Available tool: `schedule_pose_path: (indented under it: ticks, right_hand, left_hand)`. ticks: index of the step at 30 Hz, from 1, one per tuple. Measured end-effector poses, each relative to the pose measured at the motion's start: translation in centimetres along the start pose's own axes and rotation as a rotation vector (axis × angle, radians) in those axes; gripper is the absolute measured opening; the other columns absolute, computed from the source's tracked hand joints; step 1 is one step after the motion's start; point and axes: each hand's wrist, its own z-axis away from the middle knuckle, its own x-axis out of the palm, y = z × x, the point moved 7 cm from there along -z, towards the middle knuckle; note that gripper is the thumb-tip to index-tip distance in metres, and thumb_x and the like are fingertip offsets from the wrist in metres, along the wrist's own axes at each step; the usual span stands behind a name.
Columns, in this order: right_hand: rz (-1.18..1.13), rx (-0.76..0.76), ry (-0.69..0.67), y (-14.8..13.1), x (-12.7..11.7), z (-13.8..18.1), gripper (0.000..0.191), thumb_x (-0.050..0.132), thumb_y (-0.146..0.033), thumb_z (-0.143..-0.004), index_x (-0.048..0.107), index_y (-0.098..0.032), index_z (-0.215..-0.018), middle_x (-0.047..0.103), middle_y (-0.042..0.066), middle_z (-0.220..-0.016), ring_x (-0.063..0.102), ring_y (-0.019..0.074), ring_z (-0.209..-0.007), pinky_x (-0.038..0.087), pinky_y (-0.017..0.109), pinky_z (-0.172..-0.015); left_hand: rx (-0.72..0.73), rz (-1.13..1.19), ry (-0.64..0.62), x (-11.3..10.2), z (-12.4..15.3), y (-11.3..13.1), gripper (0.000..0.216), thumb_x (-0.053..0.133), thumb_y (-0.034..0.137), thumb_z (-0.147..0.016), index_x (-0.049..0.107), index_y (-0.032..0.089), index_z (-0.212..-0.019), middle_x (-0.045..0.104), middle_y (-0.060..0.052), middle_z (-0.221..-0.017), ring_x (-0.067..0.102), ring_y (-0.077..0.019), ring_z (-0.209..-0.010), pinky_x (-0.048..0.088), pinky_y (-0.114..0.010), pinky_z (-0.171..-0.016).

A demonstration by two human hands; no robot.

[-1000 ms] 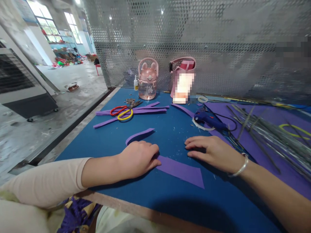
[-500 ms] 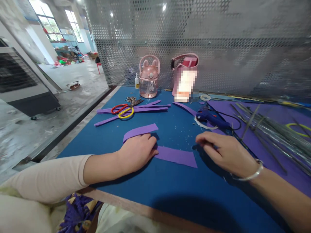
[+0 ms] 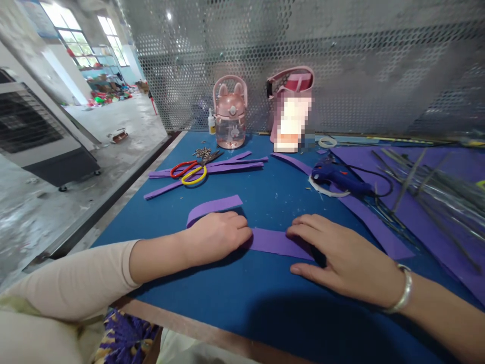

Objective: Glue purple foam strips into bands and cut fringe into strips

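Observation:
A wide purple strip (image 3: pixel 278 241), which looks like felt or paper, lies across the blue tabletop. My left hand (image 3: pixel 217 233) has its fingers curled together on the strip. Beyond that hand, a loose end of purple material (image 3: pixel 215 205) bends back over itself; whether it is the same piece is hidden under the hand. Over the strip's right end hovers my right hand (image 3: pixel 337 253), its thumb and fingers spread apart, with the fingertips close to the strip's upper edge.
Scissors (image 3: pixel 194 171) with red and yellow handles lie on narrow purple strips (image 3: pixel 238 167). A blue glue gun (image 3: pixel 339 181) rests by a purple sheet (image 3: pixel 413 177) bearing thin rods (image 3: pixel 407 182). At the back stand a pink bottle (image 3: pixel 230 114), a phone (image 3: pixel 292 121) and a small glue bottle (image 3: pixel 211 123).
My right hand has opened and come over the strip's right end, covering part of it. A purple strip beneath the glue gun shows more plainly. My left hand stays on the strip.

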Motion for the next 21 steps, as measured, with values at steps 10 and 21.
schedule_pose_path:
  ticks: [10, 21]
  right_hand:
    - [0.203, -0.237, 0.099, -1.7, 0.3, -0.2, 0.037, 0.033, -0.023, -0.098, 0.068, -0.017, -0.087, 0.069, 0.009, -0.085, 0.064, 0.0188, -0.076, 0.052, 0.032, -0.068]
    - [-0.023, -0.024, 0.053, -0.9, -0.2, -0.8, 0.031, 0.060, -0.042, -0.084, 0.060, -0.014, -0.099, 0.064, 0.011, -0.092, 0.060, 0.0233, -0.080, 0.051, 0.037, -0.068]
  left_hand:
    - [-0.049, 0.272, 0.075, -0.5, -0.1, -0.5, 0.047, 0.057, 0.057, -0.083, 0.062, 0.015, -0.103, 0.059, -0.005, -0.090, 0.057, -0.0164, -0.077, 0.045, -0.026, -0.065]
    - [0.038, -0.188, 0.178, -0.3, -0.3, 1.9, 0.016, 0.046, 0.017, -0.091, 0.057, 0.016, -0.081, 0.060, -0.003, -0.075, 0.057, -0.0185, -0.066, 0.044, -0.029, -0.052]
